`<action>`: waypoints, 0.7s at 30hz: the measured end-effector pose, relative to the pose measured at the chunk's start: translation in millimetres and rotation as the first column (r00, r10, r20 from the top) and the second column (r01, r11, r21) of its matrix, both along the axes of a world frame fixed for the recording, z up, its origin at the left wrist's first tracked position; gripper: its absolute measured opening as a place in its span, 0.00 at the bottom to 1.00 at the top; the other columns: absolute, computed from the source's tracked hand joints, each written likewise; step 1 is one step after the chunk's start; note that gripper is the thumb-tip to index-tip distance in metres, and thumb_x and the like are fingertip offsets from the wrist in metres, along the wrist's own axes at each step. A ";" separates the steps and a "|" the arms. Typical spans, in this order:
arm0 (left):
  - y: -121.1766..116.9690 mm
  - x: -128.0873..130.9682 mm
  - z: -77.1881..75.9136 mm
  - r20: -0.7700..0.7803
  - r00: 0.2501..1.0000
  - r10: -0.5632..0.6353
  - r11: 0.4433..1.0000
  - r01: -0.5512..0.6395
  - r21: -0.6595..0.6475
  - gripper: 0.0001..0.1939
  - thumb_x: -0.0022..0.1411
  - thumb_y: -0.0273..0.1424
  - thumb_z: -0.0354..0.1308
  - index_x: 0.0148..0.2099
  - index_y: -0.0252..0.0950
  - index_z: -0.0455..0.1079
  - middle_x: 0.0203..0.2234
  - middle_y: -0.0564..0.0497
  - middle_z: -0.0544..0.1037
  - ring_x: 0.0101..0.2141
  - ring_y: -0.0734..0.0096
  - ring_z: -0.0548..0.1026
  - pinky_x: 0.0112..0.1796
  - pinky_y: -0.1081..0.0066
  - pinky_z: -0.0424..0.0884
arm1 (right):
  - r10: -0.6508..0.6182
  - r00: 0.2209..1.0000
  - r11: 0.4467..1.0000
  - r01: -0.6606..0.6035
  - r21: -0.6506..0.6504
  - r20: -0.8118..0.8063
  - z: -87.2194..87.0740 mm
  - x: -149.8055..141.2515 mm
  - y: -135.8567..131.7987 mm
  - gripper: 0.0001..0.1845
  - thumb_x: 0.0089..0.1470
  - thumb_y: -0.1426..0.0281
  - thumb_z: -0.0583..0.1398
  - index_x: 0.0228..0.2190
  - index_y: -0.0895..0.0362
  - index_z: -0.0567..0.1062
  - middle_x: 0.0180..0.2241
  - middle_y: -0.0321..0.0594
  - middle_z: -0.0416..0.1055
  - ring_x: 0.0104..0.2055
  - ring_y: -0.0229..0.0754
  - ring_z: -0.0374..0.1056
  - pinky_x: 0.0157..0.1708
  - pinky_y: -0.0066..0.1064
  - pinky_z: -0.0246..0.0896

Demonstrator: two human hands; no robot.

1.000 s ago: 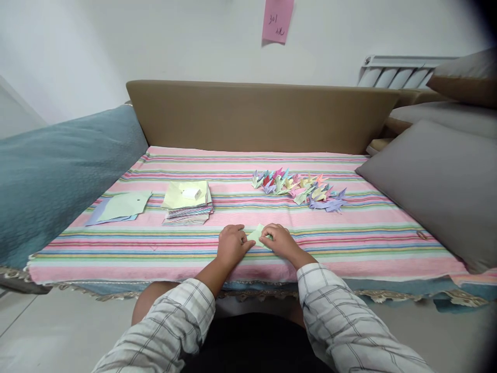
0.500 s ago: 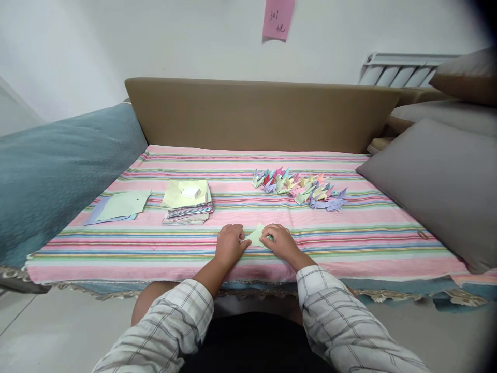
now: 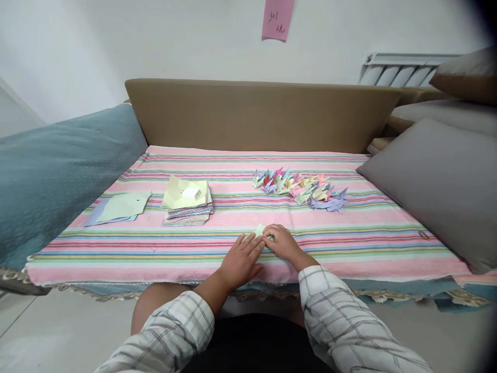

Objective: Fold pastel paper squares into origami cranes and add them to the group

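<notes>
A small piece of light green origami paper [image 3: 260,228], folded, lies on the striped cloth in front of me, mostly covered by my hands. My left hand [image 3: 241,261] is flat with its fingers stretched out, pressing over the paper's left part. My right hand [image 3: 281,241] is closed, its thumb and fingers pinching the paper's right side. Beyond it to the right sits a cluster of folded paper cranes [image 3: 298,187] in many colours.
A stack of square paper [image 3: 187,213] with a small white block [image 3: 191,193] on top stands to the left. Loose sheets [image 3: 122,205] lie farther left. A grey cushion [image 3: 435,181] borders the right side of the striped cloth [image 3: 334,259]; a blue armrest [image 3: 70,160] the left.
My left hand has opened from a curled grip and now lies flat over the green paper. My right hand stays pinched at nearly the same spot.
</notes>
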State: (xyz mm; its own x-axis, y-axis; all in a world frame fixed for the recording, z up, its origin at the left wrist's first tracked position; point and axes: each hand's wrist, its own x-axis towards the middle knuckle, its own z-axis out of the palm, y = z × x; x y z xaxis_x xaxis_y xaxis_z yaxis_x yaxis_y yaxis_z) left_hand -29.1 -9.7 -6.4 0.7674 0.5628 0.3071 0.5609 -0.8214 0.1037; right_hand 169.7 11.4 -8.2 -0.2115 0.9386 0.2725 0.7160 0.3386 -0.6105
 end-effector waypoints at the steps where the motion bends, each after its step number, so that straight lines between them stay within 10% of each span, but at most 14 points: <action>1: -0.8 1.0 -2.0 -0.029 1.000 0.000 1.000 0.000 -0.001 0.28 0.61 0.39 0.51 0.61 0.35 0.56 0.59 0.44 0.62 0.60 0.55 0.56 0.59 0.52 0.49 | 0.001 1.000 1.000 -0.001 0.015 -0.011 -0.4 3.6 -0.3 0.04 0.49 0.68 0.59 0.28 0.54 0.74 0.38 0.40 0.72 0.44 0.43 0.64 0.47 0.37 0.55; 21: -1.5 2.8 1.9 -0.064 0.998 0.020 1.000 -0.020 0.011 0.26 0.59 0.40 0.53 0.58 0.35 0.61 0.59 0.42 0.61 0.57 0.53 0.60 0.56 0.54 0.56 | -0.093 0.992 0.996 0.093 -0.003 -0.080 -6.9 26.6 5.4 0.02 0.46 0.70 0.60 0.24 0.56 0.73 0.42 0.44 0.70 0.49 0.47 0.63 0.51 0.42 0.54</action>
